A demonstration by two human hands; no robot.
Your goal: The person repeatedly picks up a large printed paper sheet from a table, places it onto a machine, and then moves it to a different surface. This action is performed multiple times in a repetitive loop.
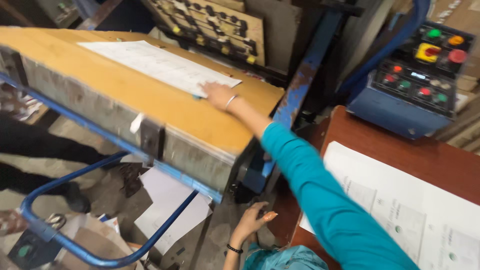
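Item: printed sheet (160,65), thin, light, floppy, sliding easily. You are pressing right hand (216,95) flat on near corner, fingers together; left hand (252,220) hanging low, loosely curled, empty.

I've got a large white printed sheet (160,64) lying flat on the yellow-orange platen (170,107), running lengthwise along its far edge. The sheet's near right corner sits close to the platen's right end, pinned under fingertips there. Faint grey print covers it; the paper looks smooth, uncreased, its long edges nearly parallel to the platen's edge.
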